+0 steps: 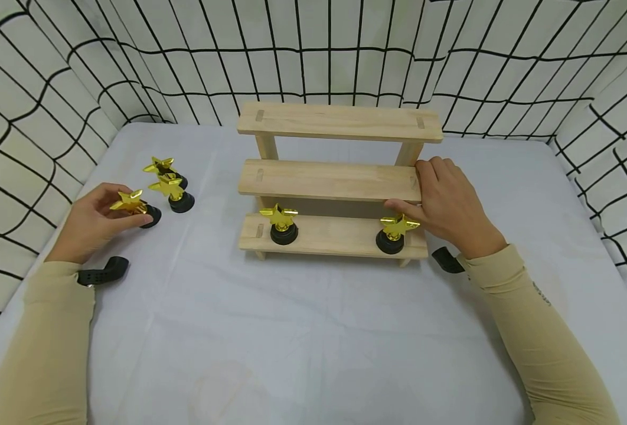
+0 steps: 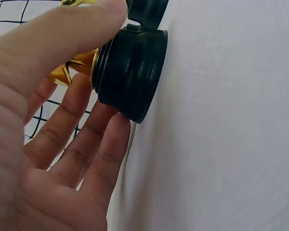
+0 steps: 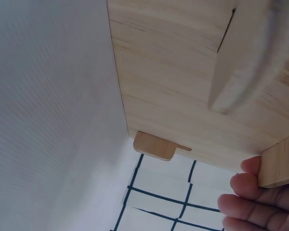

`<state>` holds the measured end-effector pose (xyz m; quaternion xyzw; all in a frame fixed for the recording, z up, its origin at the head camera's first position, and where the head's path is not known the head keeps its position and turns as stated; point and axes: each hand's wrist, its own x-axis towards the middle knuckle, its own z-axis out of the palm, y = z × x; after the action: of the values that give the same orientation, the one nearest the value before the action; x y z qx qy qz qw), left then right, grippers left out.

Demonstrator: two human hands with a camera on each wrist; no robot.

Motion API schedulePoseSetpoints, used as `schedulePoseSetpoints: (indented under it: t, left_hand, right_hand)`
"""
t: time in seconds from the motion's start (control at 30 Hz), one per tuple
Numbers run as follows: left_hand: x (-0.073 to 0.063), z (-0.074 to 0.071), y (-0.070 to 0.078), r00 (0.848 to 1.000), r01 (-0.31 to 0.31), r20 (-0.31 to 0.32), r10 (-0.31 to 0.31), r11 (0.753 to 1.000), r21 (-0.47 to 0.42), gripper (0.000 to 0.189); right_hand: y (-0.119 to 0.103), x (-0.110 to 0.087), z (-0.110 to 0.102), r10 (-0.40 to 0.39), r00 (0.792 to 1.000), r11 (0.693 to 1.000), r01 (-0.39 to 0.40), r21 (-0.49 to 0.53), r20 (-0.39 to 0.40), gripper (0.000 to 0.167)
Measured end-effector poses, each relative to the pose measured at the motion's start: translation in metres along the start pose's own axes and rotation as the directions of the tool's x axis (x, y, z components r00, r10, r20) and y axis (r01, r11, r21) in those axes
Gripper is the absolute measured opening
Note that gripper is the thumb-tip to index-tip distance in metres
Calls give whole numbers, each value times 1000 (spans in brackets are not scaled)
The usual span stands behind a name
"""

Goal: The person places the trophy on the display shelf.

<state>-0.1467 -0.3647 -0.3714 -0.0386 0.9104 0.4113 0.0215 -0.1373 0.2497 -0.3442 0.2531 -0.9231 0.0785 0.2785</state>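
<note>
At the table's left, my left hand [image 1: 91, 219] pinches a small gold star trophy [image 1: 129, 202] between thumb and fingers. Its black round base [image 2: 132, 72] fills the middle of the left wrist view, tilted close by the white cloth. Two more star trophies [image 1: 182, 202] stand just beyond it. My right hand [image 1: 451, 203] grips the right end of the middle board of a three-step wooden shelf [image 1: 329, 180]. In the right wrist view, fingertips [image 3: 243, 185] curl at the board's edge. On the lowest step stand a left trophy [image 1: 283, 227] and a right trophy [image 1: 392, 236], the latter below my right thumb.
A white cloth [image 1: 292, 342] covers the table. Black wire grid panels [image 1: 313, 53] rise along the back and both sides, with the shelf standing near the back panel.
</note>
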Motion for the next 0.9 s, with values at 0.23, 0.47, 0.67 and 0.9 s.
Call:
schedulePoseSetpoints:
  t: [0.23,0.47,0.67,0.9]
  left_hand:
    - [1,1,-1,1000,-7,1,7,999,53,48]
    - [1,0,-2,1000,-21,-8,22,994,107,46]
    - [1,0,-2,1000,-5,-4,6,991,137,48]
    - [2,-1,-5,1000,14,1,-14,994,110,48]
  right_hand:
    - [0,1,0,7,1000,1000,-7,5,1,105]
    - [-1,0,0,14,1000,1000,-14,13,-1,104]
    - [-1,0,-1,36,999,999,-36,10,29,105]
    - [-1,0,-2,36,999,999,-37,12,34,104]
